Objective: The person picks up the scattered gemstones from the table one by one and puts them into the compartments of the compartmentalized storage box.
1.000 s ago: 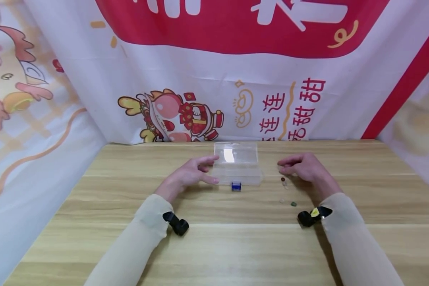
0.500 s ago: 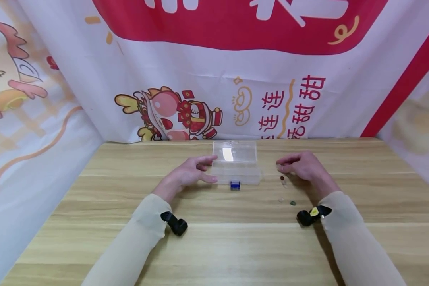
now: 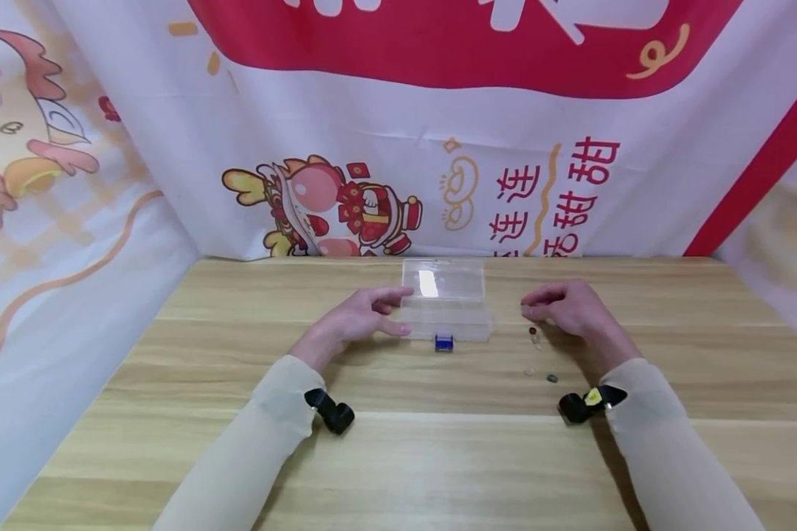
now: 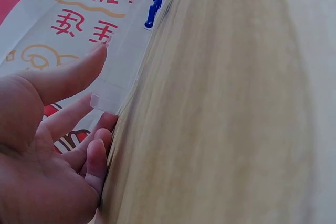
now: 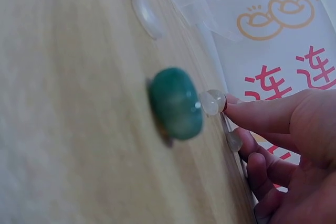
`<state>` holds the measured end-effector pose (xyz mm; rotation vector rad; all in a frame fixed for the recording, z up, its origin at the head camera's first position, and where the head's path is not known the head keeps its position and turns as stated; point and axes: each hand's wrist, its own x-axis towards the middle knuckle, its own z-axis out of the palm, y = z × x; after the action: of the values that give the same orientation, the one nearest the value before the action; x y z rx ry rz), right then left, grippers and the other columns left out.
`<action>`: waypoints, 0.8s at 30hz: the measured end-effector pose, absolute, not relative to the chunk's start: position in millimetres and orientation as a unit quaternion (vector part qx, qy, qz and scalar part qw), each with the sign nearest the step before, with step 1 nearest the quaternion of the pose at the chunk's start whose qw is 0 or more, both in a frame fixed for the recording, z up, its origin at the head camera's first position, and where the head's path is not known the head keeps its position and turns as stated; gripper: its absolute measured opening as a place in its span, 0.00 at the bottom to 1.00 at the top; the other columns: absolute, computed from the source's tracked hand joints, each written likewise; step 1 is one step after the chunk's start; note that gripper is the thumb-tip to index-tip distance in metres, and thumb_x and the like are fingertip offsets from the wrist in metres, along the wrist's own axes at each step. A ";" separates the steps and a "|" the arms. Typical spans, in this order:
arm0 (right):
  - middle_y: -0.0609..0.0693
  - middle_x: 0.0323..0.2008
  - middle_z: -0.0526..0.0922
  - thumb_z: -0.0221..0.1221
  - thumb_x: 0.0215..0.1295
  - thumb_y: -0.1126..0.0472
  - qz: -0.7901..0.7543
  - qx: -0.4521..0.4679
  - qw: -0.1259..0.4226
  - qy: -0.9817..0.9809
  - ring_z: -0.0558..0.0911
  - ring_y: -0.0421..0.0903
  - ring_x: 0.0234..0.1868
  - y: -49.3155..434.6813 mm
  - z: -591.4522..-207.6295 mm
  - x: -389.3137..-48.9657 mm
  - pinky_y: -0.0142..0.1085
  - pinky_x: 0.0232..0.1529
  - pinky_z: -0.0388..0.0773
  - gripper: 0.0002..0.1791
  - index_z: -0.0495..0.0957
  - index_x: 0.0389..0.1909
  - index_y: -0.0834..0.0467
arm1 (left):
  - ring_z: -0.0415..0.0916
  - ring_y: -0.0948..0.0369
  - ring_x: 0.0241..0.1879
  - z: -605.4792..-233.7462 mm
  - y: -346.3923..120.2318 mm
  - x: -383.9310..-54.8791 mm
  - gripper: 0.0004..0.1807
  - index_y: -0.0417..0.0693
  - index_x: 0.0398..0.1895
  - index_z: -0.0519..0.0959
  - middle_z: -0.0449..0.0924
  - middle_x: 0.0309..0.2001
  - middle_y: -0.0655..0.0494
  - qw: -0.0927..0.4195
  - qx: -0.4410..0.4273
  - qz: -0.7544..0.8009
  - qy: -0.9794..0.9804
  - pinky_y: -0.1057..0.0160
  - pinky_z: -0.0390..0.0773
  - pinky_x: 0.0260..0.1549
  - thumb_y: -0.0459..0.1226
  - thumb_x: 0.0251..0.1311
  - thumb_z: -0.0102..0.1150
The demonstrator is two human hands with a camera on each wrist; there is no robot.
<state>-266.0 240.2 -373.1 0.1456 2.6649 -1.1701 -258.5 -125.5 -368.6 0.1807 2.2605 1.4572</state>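
- clear rectangular plastic box [image 3: 446, 322], lid hinged back, blue latch [image 3: 443, 343] in front: near back edge of worktop [image 3: 398, 472].
- left hand [image 3: 353, 320]: thumb and fingers spread at box's left end.
- right hand [image 3: 566, 306]: fingers curled at small pale translucent piece [image 5: 234, 141]; cannot tell whether pinched.
- glossy green oval piece [image 5: 176, 103], dark red round piece [image 3: 533, 331]: between box and worktop's right edge.

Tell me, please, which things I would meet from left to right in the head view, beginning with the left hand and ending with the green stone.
Left hand, open clear box, small pale piece, green stone. Left out, because their places overlap: the red-ended piece and the right hand.
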 end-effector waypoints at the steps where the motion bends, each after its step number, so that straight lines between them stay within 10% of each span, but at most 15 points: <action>1: 0.58 0.61 0.82 0.68 0.72 0.52 -0.399 0.052 0.114 0.908 0.74 0.53 0.56 240.7 -373.0 -265.6 0.40 0.51 0.68 0.19 0.86 0.60 0.53 | 0.66 0.52 0.65 -368.5 -124.9 -258.5 0.42 0.67 0.76 0.74 0.71 0.72 0.55 0.221 0.066 0.527 0.818 0.54 0.69 0.65 0.36 0.58 0.78; 24: 0.59 0.64 0.81 0.65 0.74 0.51 -0.402 0.037 0.113 0.908 0.74 0.54 0.59 233.1 -359.5 -263.0 0.40 0.53 0.69 0.21 0.83 0.63 0.54 | 0.66 0.52 0.64 -369.8 -124.3 -259.5 0.39 0.66 0.75 0.74 0.70 0.72 0.54 0.213 0.071 0.520 0.824 0.55 0.69 0.63 0.36 0.60 0.76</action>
<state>-263.0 233.1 -359.5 0.1077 2.6637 -1.1792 -259.5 -124.3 -369.8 0.1960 2.2864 1.4440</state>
